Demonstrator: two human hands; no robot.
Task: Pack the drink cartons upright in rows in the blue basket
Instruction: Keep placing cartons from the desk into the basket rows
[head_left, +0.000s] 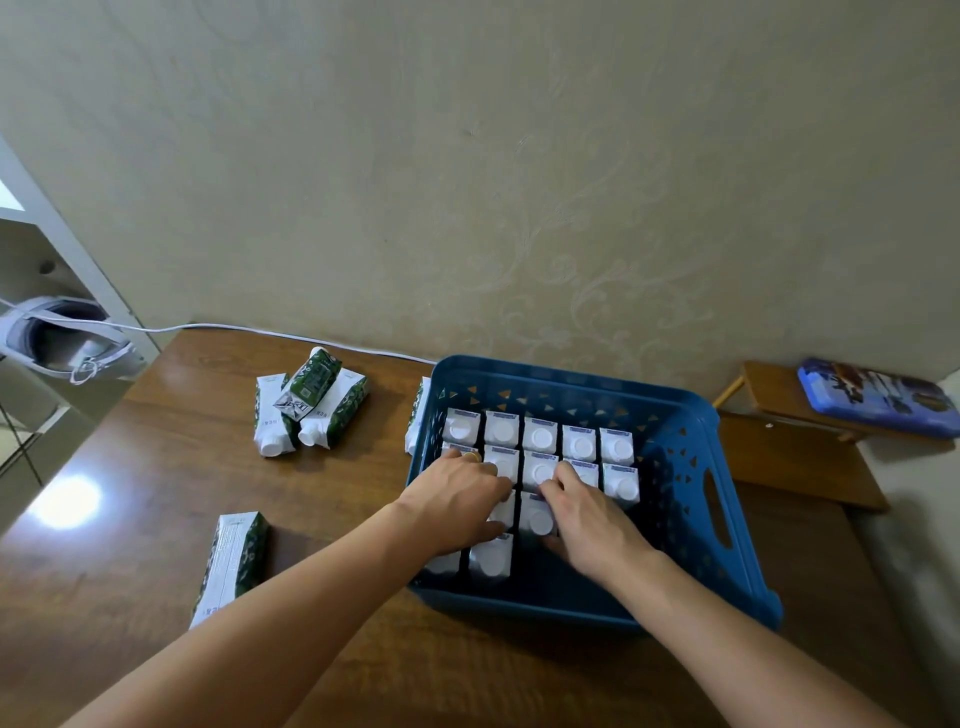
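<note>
Blue basket (675, 519): upright cartons (541, 435) in rows

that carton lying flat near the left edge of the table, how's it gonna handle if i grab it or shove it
The lone carton lies on a flat side, so a push should slide it over the glossy table, not roll it. Its crisp, undented box shape suggests it is stiff and probably full, so fairly heavy for its size. Set upright it is tall and narrow, so it may tip if nudged.
</note>
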